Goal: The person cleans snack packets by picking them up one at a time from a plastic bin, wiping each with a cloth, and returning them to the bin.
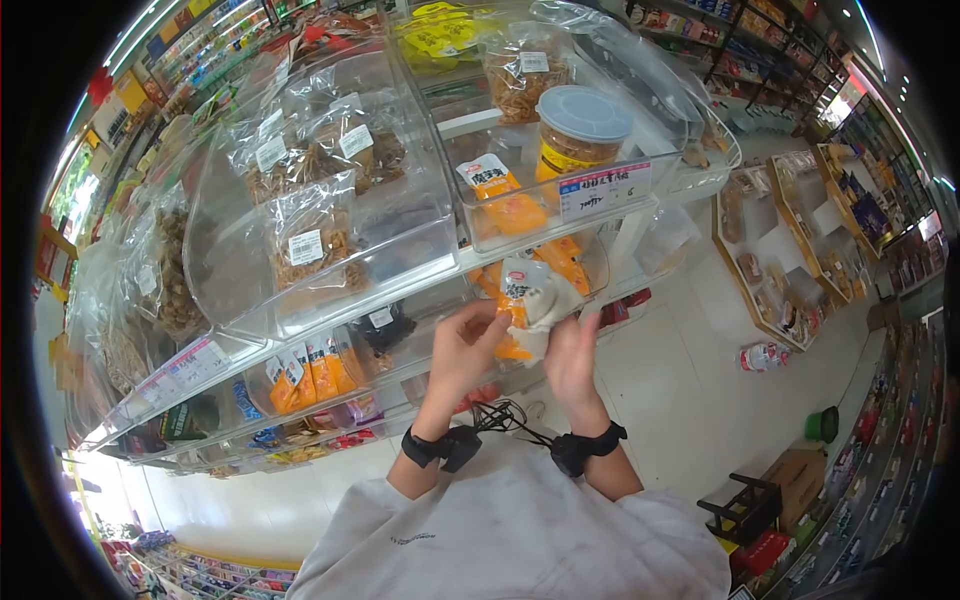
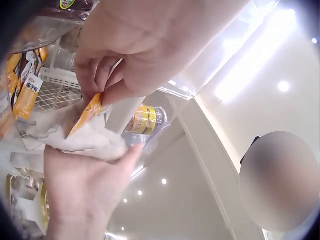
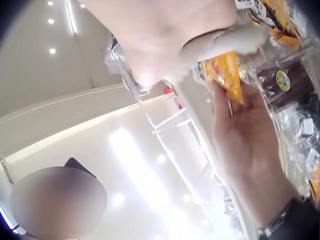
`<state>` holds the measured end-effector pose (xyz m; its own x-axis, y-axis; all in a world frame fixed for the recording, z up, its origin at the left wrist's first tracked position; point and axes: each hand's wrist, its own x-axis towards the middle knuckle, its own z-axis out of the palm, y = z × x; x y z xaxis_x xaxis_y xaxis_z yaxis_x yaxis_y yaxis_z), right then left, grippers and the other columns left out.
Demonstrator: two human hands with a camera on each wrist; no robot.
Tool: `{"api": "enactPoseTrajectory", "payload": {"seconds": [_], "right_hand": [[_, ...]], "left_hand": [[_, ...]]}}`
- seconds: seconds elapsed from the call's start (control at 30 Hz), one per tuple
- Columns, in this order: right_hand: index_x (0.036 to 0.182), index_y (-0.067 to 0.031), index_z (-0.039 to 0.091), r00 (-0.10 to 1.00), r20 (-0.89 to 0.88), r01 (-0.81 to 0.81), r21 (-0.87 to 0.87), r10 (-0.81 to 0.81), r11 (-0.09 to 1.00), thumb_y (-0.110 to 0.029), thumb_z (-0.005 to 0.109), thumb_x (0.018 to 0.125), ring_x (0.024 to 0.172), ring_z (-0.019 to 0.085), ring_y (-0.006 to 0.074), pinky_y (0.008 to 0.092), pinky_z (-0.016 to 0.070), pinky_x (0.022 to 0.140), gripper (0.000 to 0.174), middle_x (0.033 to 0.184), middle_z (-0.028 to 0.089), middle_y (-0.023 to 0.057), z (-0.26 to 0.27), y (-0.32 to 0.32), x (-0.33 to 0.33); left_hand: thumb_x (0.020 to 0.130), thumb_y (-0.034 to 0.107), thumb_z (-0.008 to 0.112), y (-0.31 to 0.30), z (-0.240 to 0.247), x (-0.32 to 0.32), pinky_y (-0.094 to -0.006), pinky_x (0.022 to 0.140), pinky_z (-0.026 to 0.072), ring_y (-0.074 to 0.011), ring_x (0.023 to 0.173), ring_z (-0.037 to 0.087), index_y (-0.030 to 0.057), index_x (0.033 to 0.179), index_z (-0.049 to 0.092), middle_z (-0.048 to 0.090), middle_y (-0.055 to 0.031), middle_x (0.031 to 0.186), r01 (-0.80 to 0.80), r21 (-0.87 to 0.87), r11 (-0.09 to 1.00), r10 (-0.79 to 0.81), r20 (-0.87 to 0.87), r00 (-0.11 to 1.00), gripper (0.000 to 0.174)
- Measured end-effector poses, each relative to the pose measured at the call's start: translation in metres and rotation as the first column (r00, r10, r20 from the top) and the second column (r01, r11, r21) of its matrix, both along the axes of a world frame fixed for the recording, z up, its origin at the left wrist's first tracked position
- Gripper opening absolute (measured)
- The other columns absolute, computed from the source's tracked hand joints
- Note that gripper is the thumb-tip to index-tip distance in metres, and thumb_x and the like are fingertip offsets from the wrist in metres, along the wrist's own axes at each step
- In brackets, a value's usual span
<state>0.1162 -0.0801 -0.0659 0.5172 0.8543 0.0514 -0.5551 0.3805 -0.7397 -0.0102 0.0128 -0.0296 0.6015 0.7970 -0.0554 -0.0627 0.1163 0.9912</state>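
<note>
An orange and white snack packet [image 1: 514,300] is pinched at its edge between the thumb and fingers of my left hand [image 1: 463,352]; the left wrist view shows the packet [image 2: 88,114] held upright at a slant. Against it lies a whitish cloth [image 1: 545,302], which my right hand [image 1: 572,368] supports with its fingers under it and thumb extended. In the right wrist view the cloth [image 3: 227,42] lies along the fingers of my right hand [image 3: 165,35], while my left hand [image 3: 247,135] holds the packet [image 3: 226,75]. Part of the right fingers is hidden by the cloth.
Behind the hands, a clear bin [image 1: 500,236] holds orange packets and a lidded tub [image 1: 578,135]. Bagged snacks [image 1: 312,245] fill the bins at left. Below are more orange packets [image 1: 310,375]. Wooden display trays [image 1: 765,290] and a black stool [image 1: 742,508] stand at right.
</note>
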Motion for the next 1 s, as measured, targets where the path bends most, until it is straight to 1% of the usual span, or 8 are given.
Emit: {"api": "enactPoseTrajectory", "payload": {"seconds": [0.13, 0.17, 0.3, 0.4, 0.5, 0.73, 0.9, 1.0], "right_hand": [[0.147, -0.0001, 0.040, 0.998, -0.046, -0.056, -0.067, 0.053, 0.996, -0.053, 0.043, 0.104, 0.132, 0.049, 0.0219, 0.0373, 0.0370, 0.111, 0.069, 0.143, 0.051, 0.0113, 0.026, -0.008, 0.002], [0.141, 0.0010, 0.046, 0.983, 0.173, -0.040, -0.099, 0.057, 0.994, -0.026, 0.057, 0.102, 0.122, 0.055, 0.0155, 0.0342, 0.0418, 0.105, 0.049, 0.134, 0.057, 0.0083, 0.033, -0.007, 0.005], [0.134, 0.0026, 0.054, 0.950, 0.309, 0.091, -0.157, -0.038, 0.983, -0.006, 0.071, 0.091, 0.111, 0.060, 0.0139, 0.0293, 0.0485, 0.095, 0.046, 0.124, 0.063, 0.0080, 0.040, -0.002, 0.004], [0.131, 0.0029, 0.056, 0.963, 0.247, 0.158, -0.204, -0.106, 0.966, -0.008, 0.070, 0.093, 0.109, 0.061, 0.0136, 0.0292, 0.0492, 0.093, 0.042, 0.121, 0.065, 0.0078, 0.035, 0.000, 0.008], [0.129, 0.0030, 0.058, 0.960, 0.161, 0.252, -0.156, -0.228, 0.955, -0.009, 0.069, 0.094, 0.108, 0.062, 0.0131, 0.0288, 0.0497, 0.091, 0.039, 0.121, 0.065, 0.0074, 0.037, 0.004, 0.011], [0.123, 0.0006, 0.059, 0.968, 0.000, 0.245, -0.235, -0.252, 0.941, -0.019, 0.066, 0.099, 0.109, 0.061, 0.0118, 0.0281, 0.0468, 0.094, 0.032, 0.118, 0.065, 0.0058, 0.016, 0.003, 0.035], [0.124, 0.0013, 0.057, 0.953, -0.177, 0.227, -0.117, -0.245, 0.967, -0.022, 0.062, 0.101, 0.110, 0.061, 0.0125, 0.0293, 0.0481, 0.093, 0.033, 0.121, 0.063, 0.0073, 0.031, 0.000, 0.023], [0.124, 0.0014, 0.057, 0.968, -0.111, 0.210, -0.134, -0.225, 0.969, -0.021, 0.063, 0.101, 0.108, 0.061, 0.0119, 0.0287, 0.0483, 0.091, 0.033, 0.120, 0.064, 0.0070, 0.024, -0.002, 0.022]], "left_hand": [[0.095, 0.002, 0.067, 0.000, 0.004, -0.001, -0.0245, 0.079, 0.0519, -0.0092, 0.089, 0.065, -0.0053, 0.106, 0.068, 0.071, -0.0051, 0.099, -0.008, 0.021, 1.000, 0.008, -0.026, 1.000, 0.014], [0.094, 0.001, 0.066, -0.002, 0.002, 0.001, -0.0249, 0.078, 0.0518, -0.0091, 0.087, 0.064, -0.0055, 0.106, 0.068, 0.070, -0.0046, 0.098, -0.007, 0.057, 0.998, 0.006, 0.013, 1.000, 0.013], [0.091, -0.006, 0.064, -0.005, -0.005, 0.004, -0.0272, 0.075, 0.0516, -0.0125, 0.083, 0.065, -0.0062, 0.103, 0.067, 0.067, -0.0068, 0.091, -0.001, 0.348, 0.938, 0.013, -0.033, 0.999, 0.012], [0.088, -0.008, 0.063, -0.009, 0.004, 0.010, -0.0292, 0.074, 0.0513, -0.0181, 0.079, 0.066, -0.0056, 0.103, 0.067, 0.065, -0.0112, 0.086, 0.051, 0.607, 0.793, 0.039, -0.134, 0.990, 0.016], [0.086, -0.007, 0.066, -0.018, 0.010, 0.016, -0.0305, 0.072, 0.0510, -0.0221, 0.078, 0.066, -0.0051, 0.103, 0.067, 0.064, -0.0137, 0.086, 0.077, 0.615, 0.785, 0.035, -0.167, 0.985, 0.017], [0.089, -0.002, 0.069, -0.024, 0.010, 0.017, -0.0280, 0.075, 0.0519, -0.0152, 0.081, 0.066, -0.0045, 0.108, 0.069, 0.068, -0.0090, 0.091, 0.156, 0.452, 0.878, -0.148, -0.052, 0.988, 0.019], [0.093, -0.001, 0.067, -0.018, 0.014, 0.012, -0.0257, 0.078, 0.0515, -0.0096, 0.084, 0.064, -0.0059, 0.115, 0.065, 0.069, -0.0057, 0.096, -0.028, 0.263, 0.964, 0.018, 0.040, 0.999, 0.023], [0.092, -0.002, 0.066, -0.015, 0.010, 0.012, -0.0252, 0.076, 0.0510, -0.0114, 0.085, 0.065, -0.0046, 0.124, 0.061, 0.069, -0.0083, 0.098, -0.108, 0.359, 0.927, 0.109, 0.017, 0.994, 0.033]]}}
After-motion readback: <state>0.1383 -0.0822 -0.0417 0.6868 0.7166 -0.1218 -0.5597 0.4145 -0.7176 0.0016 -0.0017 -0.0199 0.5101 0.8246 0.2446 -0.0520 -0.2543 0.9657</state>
